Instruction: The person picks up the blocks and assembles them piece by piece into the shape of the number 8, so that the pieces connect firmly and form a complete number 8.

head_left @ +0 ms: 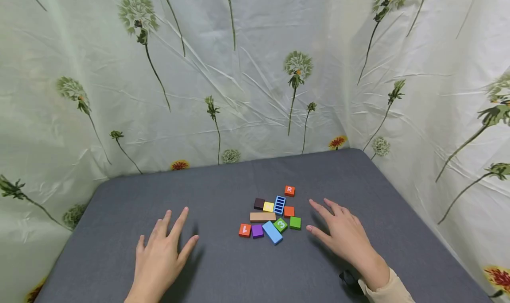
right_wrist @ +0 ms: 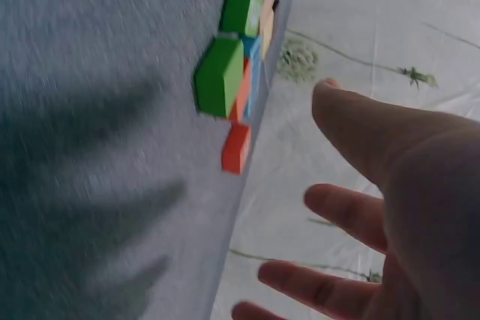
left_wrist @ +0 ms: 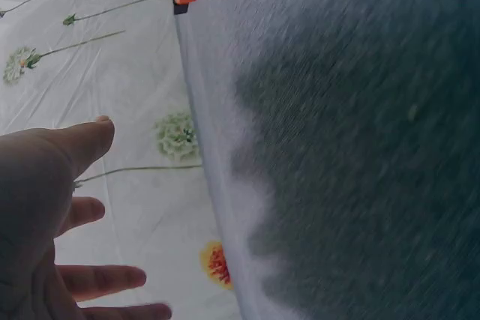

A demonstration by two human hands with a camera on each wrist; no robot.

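Observation:
Small coloured blocks lie in a loose cluster between the two hands. At its near side are a red block marked 1 [head_left: 245, 230], a purple block [head_left: 257, 231], a light blue block [head_left: 272, 232] and a green block marked 3 [head_left: 280, 225]. Behind them lie a tan plank [head_left: 262, 217], a dark block [head_left: 259, 203], a yellow block [head_left: 268, 207] and a blue striped block [head_left: 280, 205]. My left hand [head_left: 161, 254] hovers left of the cluster, fingers spread, holding nothing. Just right of the plain green block [head_left: 295, 223], my right hand [head_left: 346, 236] hovers with extended fingers, also holding nothing.
A dark grey cloth covers the table [head_left: 215, 272]. Farther back sits a red block marked R [head_left: 289, 191], with a plain orange-red block [head_left: 289, 211] nearer. A flower-printed curtain [head_left: 255, 72] rises behind the table and along its sides.

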